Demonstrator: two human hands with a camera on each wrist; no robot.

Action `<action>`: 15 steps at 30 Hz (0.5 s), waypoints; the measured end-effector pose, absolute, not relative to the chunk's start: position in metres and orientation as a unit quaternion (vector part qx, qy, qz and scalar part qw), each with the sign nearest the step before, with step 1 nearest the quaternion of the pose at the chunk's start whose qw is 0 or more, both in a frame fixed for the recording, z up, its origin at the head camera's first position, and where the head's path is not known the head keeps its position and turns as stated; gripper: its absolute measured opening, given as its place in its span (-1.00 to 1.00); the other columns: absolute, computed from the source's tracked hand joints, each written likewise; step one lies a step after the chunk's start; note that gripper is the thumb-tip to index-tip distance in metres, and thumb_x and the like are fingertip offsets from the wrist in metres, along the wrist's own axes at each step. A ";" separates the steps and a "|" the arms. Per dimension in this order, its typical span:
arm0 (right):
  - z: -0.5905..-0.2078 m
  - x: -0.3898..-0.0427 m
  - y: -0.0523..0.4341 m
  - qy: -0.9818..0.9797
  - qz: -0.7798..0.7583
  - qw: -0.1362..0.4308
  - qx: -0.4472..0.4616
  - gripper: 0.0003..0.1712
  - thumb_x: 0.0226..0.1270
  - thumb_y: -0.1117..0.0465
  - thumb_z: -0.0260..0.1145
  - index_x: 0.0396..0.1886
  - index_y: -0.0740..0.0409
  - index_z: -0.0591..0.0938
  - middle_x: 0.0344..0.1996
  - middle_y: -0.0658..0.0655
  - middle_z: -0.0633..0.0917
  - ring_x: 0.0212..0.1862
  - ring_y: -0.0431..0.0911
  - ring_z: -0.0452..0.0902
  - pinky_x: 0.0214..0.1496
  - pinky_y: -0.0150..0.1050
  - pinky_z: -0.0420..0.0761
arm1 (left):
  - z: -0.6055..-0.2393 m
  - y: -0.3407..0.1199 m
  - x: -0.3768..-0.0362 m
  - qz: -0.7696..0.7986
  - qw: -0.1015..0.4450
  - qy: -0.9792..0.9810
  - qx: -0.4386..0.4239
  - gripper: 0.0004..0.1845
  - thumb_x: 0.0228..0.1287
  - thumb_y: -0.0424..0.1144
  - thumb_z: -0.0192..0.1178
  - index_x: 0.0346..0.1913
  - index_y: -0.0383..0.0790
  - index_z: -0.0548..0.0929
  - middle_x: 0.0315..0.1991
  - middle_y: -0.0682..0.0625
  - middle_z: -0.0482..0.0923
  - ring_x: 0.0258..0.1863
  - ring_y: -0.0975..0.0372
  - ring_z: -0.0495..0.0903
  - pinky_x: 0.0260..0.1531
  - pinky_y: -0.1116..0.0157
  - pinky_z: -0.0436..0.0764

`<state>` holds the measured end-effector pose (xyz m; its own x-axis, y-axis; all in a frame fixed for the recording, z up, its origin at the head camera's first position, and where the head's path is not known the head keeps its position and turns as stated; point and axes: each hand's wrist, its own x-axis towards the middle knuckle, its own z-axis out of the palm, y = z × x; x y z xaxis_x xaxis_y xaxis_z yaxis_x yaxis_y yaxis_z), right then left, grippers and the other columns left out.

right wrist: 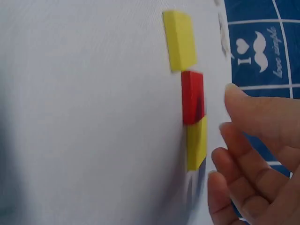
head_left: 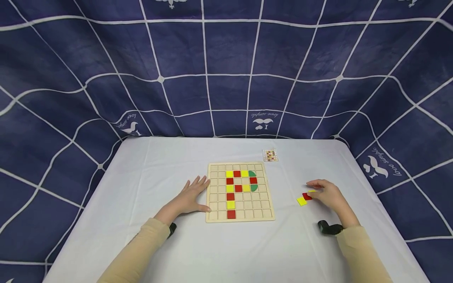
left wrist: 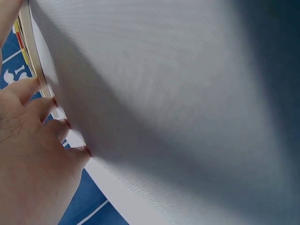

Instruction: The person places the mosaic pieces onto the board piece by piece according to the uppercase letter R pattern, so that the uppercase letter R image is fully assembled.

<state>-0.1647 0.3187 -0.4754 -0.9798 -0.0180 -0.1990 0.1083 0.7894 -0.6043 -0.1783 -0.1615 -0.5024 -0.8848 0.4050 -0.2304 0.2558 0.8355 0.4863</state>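
A square wooden grid board [head_left: 249,204] lies on the table, with red and yellow square tiles and two green rounded tiles set in its cells in the shape of a P. My left hand [head_left: 189,196] is at its left edge, fingers spread and thumb at the lower left corner. Over on the right, my right hand [head_left: 327,194] hovers with bent fingers and nothing between them. Close to its fingertips lie a red tile [right wrist: 192,98] and two yellow tiles, one yellow tile [right wrist: 179,42] on one side of the red and another yellow tile [right wrist: 197,144] on the other.
A small printed pattern card [head_left: 270,155] lies behind the board's back right corner. White cloth covers the table [head_left: 240,251], and a dark blue curtain with white lines [head_left: 230,94] hangs behind and at both sides.
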 end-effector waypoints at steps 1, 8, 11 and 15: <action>-0.477 -0.164 0.321 0.941 -0.321 0.104 0.025 -0.54 0.26 0.24 0.37 0.14 0.30 0.60 0.14 0.44 0.57 0.19 0.35 0.39 0.24 0.34 0.36 | -0.502 -0.161 -0.178 0.227 0.164 0.944 0.175 0.23 -0.19 0.24 0.52 0.54 -0.17 0.14 0.59 -0.11 -0.06 0.60 -0.04 -0.22 0.54 -0.14 -0.23; -0.489 -0.161 0.331 0.941 -0.320 0.110 0.027 -0.58 0.23 0.37 0.34 0.11 0.34 0.60 0.12 0.49 0.51 0.11 0.32 0.40 0.22 0.33 0.40 | -0.503 -0.160 -0.178 0.225 0.165 0.944 0.175 0.23 -0.18 0.23 0.52 0.54 -0.15 0.15 0.59 -0.11 -0.06 0.60 -0.04 -0.22 0.54 -0.13 -0.23; -0.491 -0.161 0.333 0.940 -0.324 0.106 0.020 -0.61 0.23 0.39 0.33 0.08 0.33 0.62 0.08 0.46 0.53 0.03 0.25 0.44 0.15 0.25 0.47 | -0.503 -0.160 -0.177 0.225 0.165 0.945 0.173 0.23 -0.18 0.24 0.51 0.54 -0.15 0.14 0.59 -0.11 -0.06 0.60 -0.03 -0.22 0.54 -0.13 -0.23; -0.492 -0.162 0.335 0.941 -0.323 0.097 0.018 -0.63 0.23 0.40 0.33 0.05 0.34 0.64 0.02 0.43 0.56 -0.04 0.18 0.47 0.06 0.11 0.54 | -0.504 -0.161 -0.178 0.224 0.162 0.945 0.174 0.23 -0.18 0.24 0.52 0.54 -0.16 0.14 0.59 -0.11 -0.06 0.60 -0.04 -0.21 0.54 -0.14 -0.23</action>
<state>-0.1621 0.3347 -0.4919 -0.9804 -0.0296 -0.1948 0.0961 0.7910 -0.6042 -0.1781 -0.1610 -0.5039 -0.8869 0.4018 -0.2280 0.2570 0.8392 0.4792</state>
